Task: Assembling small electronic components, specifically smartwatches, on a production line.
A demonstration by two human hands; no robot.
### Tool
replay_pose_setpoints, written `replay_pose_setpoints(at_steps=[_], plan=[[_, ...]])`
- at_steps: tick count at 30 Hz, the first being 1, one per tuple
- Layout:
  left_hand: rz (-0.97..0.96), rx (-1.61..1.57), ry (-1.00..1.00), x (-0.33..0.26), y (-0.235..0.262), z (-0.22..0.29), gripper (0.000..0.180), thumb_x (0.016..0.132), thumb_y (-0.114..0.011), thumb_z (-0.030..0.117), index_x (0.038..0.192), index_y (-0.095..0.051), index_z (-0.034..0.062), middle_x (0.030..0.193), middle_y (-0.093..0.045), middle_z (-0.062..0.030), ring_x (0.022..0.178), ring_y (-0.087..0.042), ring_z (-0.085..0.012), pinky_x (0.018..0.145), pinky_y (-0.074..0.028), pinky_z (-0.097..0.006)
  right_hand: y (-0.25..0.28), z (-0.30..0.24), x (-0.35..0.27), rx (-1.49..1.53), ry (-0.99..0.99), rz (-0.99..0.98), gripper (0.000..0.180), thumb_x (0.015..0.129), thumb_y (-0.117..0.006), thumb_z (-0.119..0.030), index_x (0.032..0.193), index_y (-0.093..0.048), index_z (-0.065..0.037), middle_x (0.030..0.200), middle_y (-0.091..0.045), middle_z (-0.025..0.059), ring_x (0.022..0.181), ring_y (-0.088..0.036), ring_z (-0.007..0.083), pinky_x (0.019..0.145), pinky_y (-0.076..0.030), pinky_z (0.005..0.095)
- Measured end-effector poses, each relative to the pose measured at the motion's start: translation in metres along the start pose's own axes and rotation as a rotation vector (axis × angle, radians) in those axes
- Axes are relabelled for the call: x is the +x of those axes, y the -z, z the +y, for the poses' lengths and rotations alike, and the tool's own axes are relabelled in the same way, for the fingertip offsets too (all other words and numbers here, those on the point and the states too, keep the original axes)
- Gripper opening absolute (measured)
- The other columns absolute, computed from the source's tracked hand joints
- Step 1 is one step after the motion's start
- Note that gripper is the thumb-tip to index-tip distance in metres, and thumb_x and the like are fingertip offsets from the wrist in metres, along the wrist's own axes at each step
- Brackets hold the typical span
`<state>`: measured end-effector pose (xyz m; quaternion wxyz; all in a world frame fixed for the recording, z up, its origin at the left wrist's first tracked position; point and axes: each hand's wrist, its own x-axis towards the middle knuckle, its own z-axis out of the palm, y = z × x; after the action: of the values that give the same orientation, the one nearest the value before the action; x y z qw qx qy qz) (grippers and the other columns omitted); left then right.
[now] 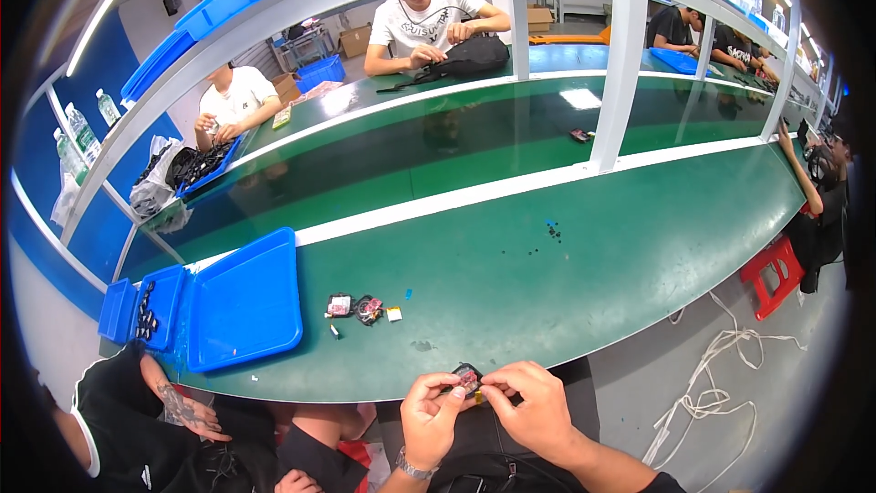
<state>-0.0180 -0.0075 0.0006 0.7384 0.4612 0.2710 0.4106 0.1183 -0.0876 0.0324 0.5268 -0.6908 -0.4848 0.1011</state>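
Pinching small black part (468, 378), both hands (484, 409)

Two bare forearms entering from the near edge, no sleeves reaching the wrists. Left hand (431, 418) bare, ringless as far as visible, with a silvery metal-link watch band (412, 469) around the wrist just below it. Right hand (534, 409) bare too, wrist unadorned. Short dark sleeve edge (664, 484) at the near right corner. Dark clothing across the lap between both forearms.

Left hand (433, 418), right hand (532, 407): fingertips pinched together, grip closed.
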Motion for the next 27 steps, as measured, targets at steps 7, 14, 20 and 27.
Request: replay_pose_setpoints(at_steps=[7, 14, 20, 27], plan=[[-0.032, 0.161, -0.133, 0.000, 0.004, -0.007, 0.017, 0.097, -0.060, -0.004, 0.113, -0.056, -0.0045, 0.117, -0.065, -0.0185, 0.106, -0.068, -0.0247, 0.090, -0.062, -0.043, 0.001, -0.009, -0.001, -0.009, -0.028, -0.080, 0.014, 0.081, -0.074, -0.001, 0.095, -0.073, -0.002, 0.082, -0.068, 0.0083, 0.071, -0.065, 0.0183, 0.062, -0.054, 0.0294], [-0.040, 0.114, -0.135, 0.000, 0.005, -0.009, 0.022, 0.097, -0.061, -0.003, 0.118, -0.058, -0.0082, 0.119, -0.064, -0.0182, 0.104, -0.069, -0.0224, 0.091, -0.060, -0.035, -0.006, -0.003, -0.006, 0.048, -0.027, 0.007, 0.016, 0.082, -0.073, -0.003, 0.098, -0.070, -0.004, 0.093, -0.068, 0.0099, 0.085, -0.064, 0.0283, 0.072, -0.053, 0.0370], [-0.062, 0.100, -0.120, 0.002, 0.003, -0.006, 0.024, 0.097, -0.060, -0.003, 0.120, -0.054, -0.0077, 0.118, -0.063, -0.0174, 0.106, -0.068, -0.0230, 0.091, -0.060, -0.038, -0.003, -0.007, 0.002, -0.001, 0.146, 0.029, 0.015, 0.080, -0.074, 0.002, 0.093, -0.069, -0.002, 0.091, -0.069, 0.0100, 0.080, -0.065, 0.0270, 0.069, -0.055, 0.0351], [-0.025, 0.023, -0.052, 0.001, -0.001, -0.003, 0.012, 0.098, -0.057, -0.003, 0.110, -0.053, -0.0035, 0.108, -0.066, -0.0155, 0.101, -0.068, -0.0228, 0.088, -0.063, -0.043, 0.000, -0.007, 0.003, 0.050, 0.061, -0.012, 0.014, 0.081, -0.075, 0.000, 0.095, -0.072, -0.002, 0.089, -0.069, 0.0097, 0.076, -0.067, 0.0224, 0.064, -0.054, 0.0299]])
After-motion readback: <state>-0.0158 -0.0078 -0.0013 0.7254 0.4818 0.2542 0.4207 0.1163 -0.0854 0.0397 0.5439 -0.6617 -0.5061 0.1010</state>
